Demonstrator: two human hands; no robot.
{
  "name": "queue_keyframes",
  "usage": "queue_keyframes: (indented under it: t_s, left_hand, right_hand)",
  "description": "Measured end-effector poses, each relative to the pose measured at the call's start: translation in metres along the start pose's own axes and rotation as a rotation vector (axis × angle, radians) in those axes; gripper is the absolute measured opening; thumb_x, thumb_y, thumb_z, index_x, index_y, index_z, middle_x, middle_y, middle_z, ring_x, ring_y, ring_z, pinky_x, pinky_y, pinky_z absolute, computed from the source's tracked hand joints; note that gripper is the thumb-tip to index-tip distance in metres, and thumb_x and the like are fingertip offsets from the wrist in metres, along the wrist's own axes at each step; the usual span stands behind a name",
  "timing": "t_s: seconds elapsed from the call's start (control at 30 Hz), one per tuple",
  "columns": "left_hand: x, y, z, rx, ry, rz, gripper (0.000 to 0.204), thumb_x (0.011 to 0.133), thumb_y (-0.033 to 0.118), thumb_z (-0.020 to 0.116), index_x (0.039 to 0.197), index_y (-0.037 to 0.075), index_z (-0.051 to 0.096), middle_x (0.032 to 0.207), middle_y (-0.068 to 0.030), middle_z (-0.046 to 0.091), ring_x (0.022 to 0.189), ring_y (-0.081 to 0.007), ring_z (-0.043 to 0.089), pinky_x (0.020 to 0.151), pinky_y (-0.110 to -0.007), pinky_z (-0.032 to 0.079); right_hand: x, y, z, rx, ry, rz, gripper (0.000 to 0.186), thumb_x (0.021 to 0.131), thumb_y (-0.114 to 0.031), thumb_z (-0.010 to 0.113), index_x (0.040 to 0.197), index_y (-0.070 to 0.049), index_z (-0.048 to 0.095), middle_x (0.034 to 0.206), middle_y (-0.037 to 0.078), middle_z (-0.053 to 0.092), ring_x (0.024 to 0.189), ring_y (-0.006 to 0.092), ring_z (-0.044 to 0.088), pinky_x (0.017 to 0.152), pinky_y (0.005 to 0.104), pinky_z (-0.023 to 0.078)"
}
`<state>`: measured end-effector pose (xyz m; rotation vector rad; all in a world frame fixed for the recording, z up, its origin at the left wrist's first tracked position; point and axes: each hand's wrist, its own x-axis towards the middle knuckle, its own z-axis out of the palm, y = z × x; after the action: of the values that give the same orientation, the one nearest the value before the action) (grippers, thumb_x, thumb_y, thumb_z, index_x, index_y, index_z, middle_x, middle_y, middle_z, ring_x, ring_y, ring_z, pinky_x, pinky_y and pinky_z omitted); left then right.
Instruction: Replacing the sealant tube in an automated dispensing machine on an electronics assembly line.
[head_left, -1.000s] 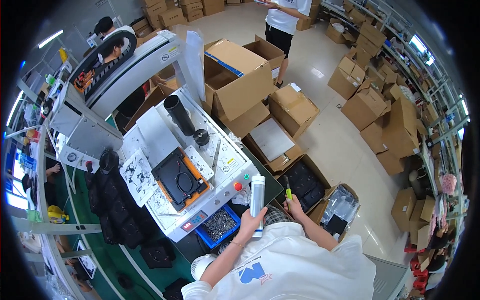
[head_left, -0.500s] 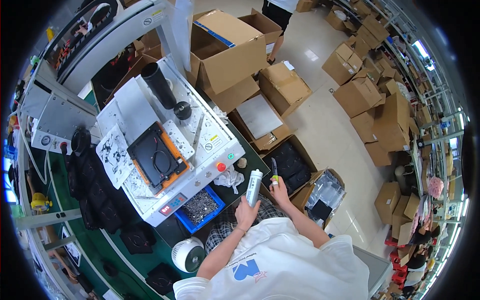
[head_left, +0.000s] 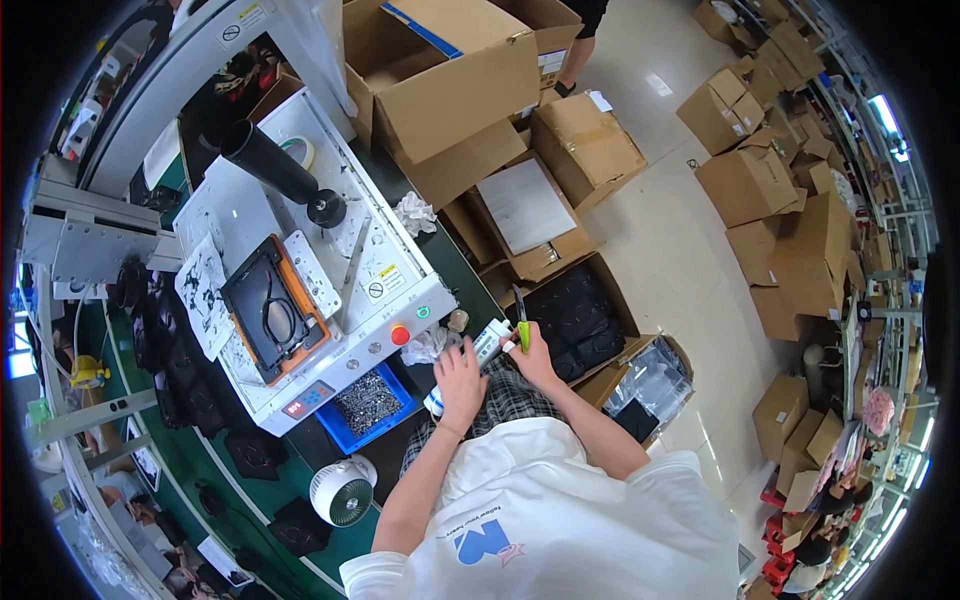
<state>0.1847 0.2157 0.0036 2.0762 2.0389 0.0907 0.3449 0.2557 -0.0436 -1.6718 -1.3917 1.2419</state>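
Between my hands, over my lap, lies a white and grey sealant cartridge [head_left: 488,345], slanting up to the right. My left hand [head_left: 459,388] is wrapped over its middle, and the palm hides part of the tube. My right hand [head_left: 533,362] grips a utility knife [head_left: 523,328] with a yellow-green handle. The dark blade points up, away from me. The fingers of that hand are right by the cartridge's upper end; whether they touch it I cannot tell. A white ring or wrap shows on one right finger. Crumpled white tissue [head_left: 428,346] lies just past my left hand.
On the left stands a white machine [head_left: 395,287] holding an orange fixture [head_left: 312,325] with a black part. A blue bin [head_left: 345,440] of small metal pieces and a white fan [head_left: 342,492] are beside me. An open carton [head_left: 615,285] of black parts stands ahead right.
The cartridge has tilted from nearly upright to a flatter slant, and my left hand has shifted left over it. My right hand has brought the knife left, close to the cartridge's end.
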Motion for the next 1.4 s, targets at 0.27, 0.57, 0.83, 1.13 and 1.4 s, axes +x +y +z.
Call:
queue_keyframes:
  t_s: [0.27, 0.57, 0.83, 1.13, 1.4]
  left_hand:
    - [0.036, 0.012, 0.031, -0.062, -0.039, 0.159, 0.068, 0.067, 0.031, 0.077, 0.119, -0.001, 0.047, 0.103, -0.0104, 0.052, 0.096, -0.0271, 0.053, 0.084, -0.04, 0.043]
    - [0.008, 0.029, 0.015, -0.079, -0.018, 0.159, 0.06, 0.065, 0.025, 0.078, 0.112, 0.001, 0.049, 0.1, -0.0102, 0.052, 0.098, -0.0252, 0.052, 0.086, -0.039, 0.043]
    - [-0.042, 0.009, 0.017, -0.778, -0.039, -0.26, 0.05, 0.07, 0.012, 0.072, 0.111, 0.001, 0.046, 0.102, -0.0221, 0.056, 0.093, -0.0416, 0.059, 0.075, -0.046, 0.05]
    - [-0.011, 0.029, 0.006, -0.767, -0.125, -0.451, 0.046, 0.071, 0.02, 0.072, 0.104, 0.001, 0.046, 0.091, -0.0223, 0.062, 0.079, -0.0411, 0.063, 0.066, -0.047, 0.052]
    - [0.049, 0.034, 0.034, -0.22, -0.037, 0.001, 0.052, 0.067, 0.033, 0.078, 0.102, 0.005, 0.051, 0.089, -0.0091, 0.054, 0.083, -0.025, 0.059, 0.063, -0.035, 0.051]
  right_hand:
    - [-0.002, 0.036, -0.017, -0.026, -0.031, 0.038, 0.034, 0.099, -0.033, 0.045, 0.111, -0.002, 0.048, 0.082, 0.014, 0.062, 0.073, 0.0248, 0.063, 0.066, 0.036, 0.048]
    - [-0.006, 0.035, -0.041, 0.424, -0.152, 0.246, 0.011, 0.101, -0.02, 0.041, 0.102, -0.009, 0.045, 0.077, 0.002, 0.05, 0.053, 0.0036, 0.038, 0.046, 0.0186, 0.029]
    - [-0.001, 0.036, -0.048, 0.081, -0.279, 0.139, 0.017, 0.098, -0.025, 0.051, 0.099, -0.007, 0.05, 0.073, -0.003, 0.048, 0.056, 0.0035, 0.042, 0.047, 0.02, 0.031]
    - [0.014, 0.014, -0.05, 0.321, -0.424, 0.443, 0.024, 0.096, -0.026, 0.055, 0.081, -0.008, 0.052, 0.062, -0.005, 0.044, 0.05, 0.0025, 0.037, 0.044, 0.0194, 0.027]
    - [0.024, 0.015, -0.063, 0.263, -0.394, 0.553, 0.046, 0.097, -0.049, 0.044, 0.074, -0.009, 0.05, 0.06, -0.004, 0.043, 0.049, 0.0025, 0.037, 0.043, 0.0184, 0.027]
